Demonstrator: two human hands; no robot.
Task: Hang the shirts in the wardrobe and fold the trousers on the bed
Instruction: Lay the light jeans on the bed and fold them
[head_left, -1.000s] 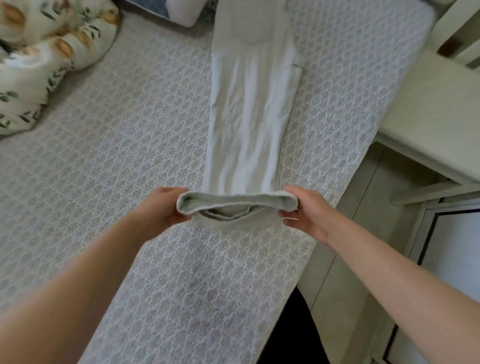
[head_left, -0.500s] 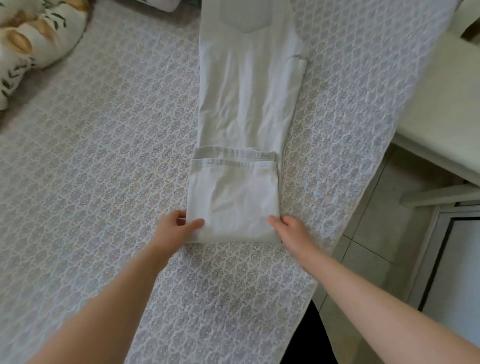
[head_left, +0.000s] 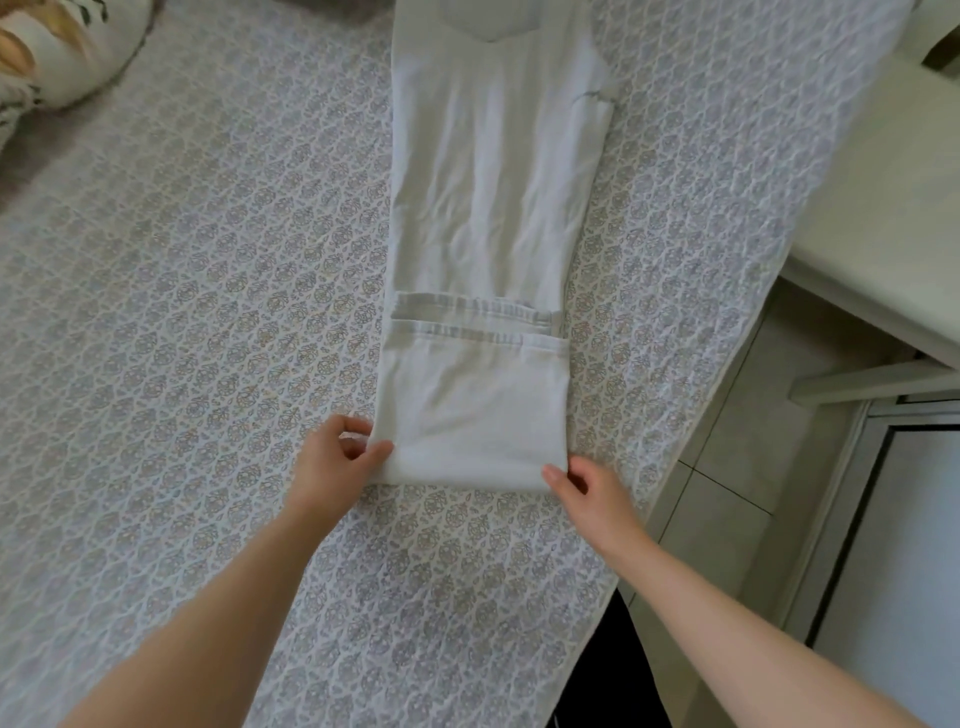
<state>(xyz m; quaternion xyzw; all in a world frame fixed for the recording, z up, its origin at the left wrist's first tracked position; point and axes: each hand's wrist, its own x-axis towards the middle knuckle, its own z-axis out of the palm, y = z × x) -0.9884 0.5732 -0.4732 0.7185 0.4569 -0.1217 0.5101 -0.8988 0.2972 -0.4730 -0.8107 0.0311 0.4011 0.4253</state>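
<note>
- The pale trousers (head_left: 493, 208) lie lengthwise on the patterned bed cover (head_left: 208, 312), hems folded up once over the legs.
- My left hand (head_left: 337, 457) pinches the fold's near left corner, thumb on top.
- My right hand (head_left: 592, 493) has curled fingers, thumb touching the near right corner; I cannot tell whether it grips.
- 1 floral pillow (head_left: 62, 52) sits at far left.
</note>
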